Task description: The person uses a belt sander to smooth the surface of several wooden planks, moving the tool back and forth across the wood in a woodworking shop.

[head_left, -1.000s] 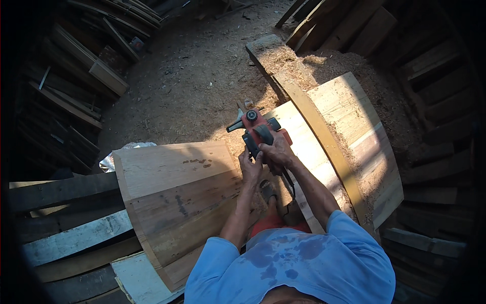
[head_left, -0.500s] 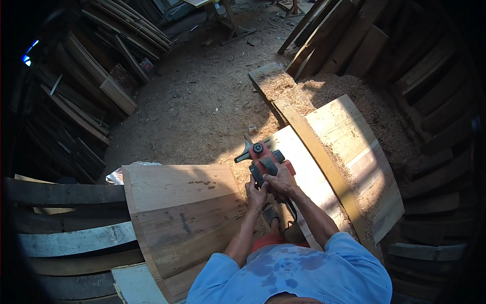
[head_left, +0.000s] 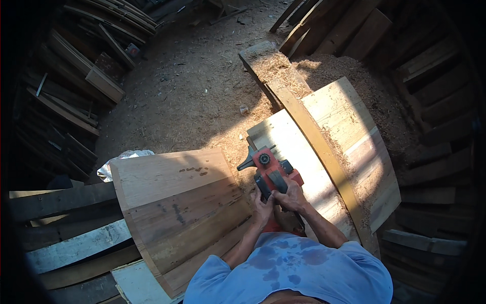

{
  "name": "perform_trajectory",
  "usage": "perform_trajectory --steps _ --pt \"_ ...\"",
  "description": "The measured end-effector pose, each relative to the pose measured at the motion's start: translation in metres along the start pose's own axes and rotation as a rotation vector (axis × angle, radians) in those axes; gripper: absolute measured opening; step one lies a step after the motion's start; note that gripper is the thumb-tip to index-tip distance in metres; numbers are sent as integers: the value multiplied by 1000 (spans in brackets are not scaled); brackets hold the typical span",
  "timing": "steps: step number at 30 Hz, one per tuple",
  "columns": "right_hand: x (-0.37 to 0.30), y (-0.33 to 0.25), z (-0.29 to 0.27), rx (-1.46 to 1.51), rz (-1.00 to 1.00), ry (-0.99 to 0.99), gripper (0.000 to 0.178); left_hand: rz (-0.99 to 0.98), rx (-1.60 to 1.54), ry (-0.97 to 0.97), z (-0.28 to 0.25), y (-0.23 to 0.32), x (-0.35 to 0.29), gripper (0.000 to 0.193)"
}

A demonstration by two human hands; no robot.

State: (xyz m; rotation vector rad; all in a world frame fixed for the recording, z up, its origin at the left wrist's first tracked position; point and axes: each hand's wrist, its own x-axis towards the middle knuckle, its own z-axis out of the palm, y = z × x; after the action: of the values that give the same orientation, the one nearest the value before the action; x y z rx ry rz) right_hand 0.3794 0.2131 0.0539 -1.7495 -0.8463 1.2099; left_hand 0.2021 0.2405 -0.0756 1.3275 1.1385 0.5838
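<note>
A red and black electric hand planer (head_left: 274, 161) is held in front of my body, over the gap between two wooden panels. My right hand (head_left: 291, 197) is closed around its rear handle area. The fingers of my left hand (head_left: 261, 206) press against the black side of the planer, close to my right thumb. To the right lies a pale, sunlit wooden panel (head_left: 276, 133), and on the left a panel of brown boards (head_left: 187, 215) with dark stains. The planer's underside is hidden, and I cannot tell whether it touches wood.
A long yellowish beam (head_left: 324, 152) crosses the pale panel, with shavings (head_left: 276, 68) at its far end. Stacked planks (head_left: 76, 195) stand at the left, and more boards (head_left: 349, 30) lean at the far right. A white plastic bag (head_left: 121, 163) lies beyond the left panel.
The planer and both hands have come nearer my body, and the planer has turned slightly. My view has also shifted, so the panels sit higher in the picture. Both hands keep their grip.
</note>
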Motion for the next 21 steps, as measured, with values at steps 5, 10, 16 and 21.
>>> perform_trajectory --steps 5,10,16,21 --pt "65 -28 4 -24 -29 19 43 50 274 17 -23 76 63 72" --pt "147 -60 15 -34 -130 42 48 113 314 134 -46 84 147 65" --pt "161 -73 15 -52 -112 5 48 122 201 58 -59 73 177 54" --pt "95 -33 10 -41 -112 40 43 155 236 123 -32 45 102 59"
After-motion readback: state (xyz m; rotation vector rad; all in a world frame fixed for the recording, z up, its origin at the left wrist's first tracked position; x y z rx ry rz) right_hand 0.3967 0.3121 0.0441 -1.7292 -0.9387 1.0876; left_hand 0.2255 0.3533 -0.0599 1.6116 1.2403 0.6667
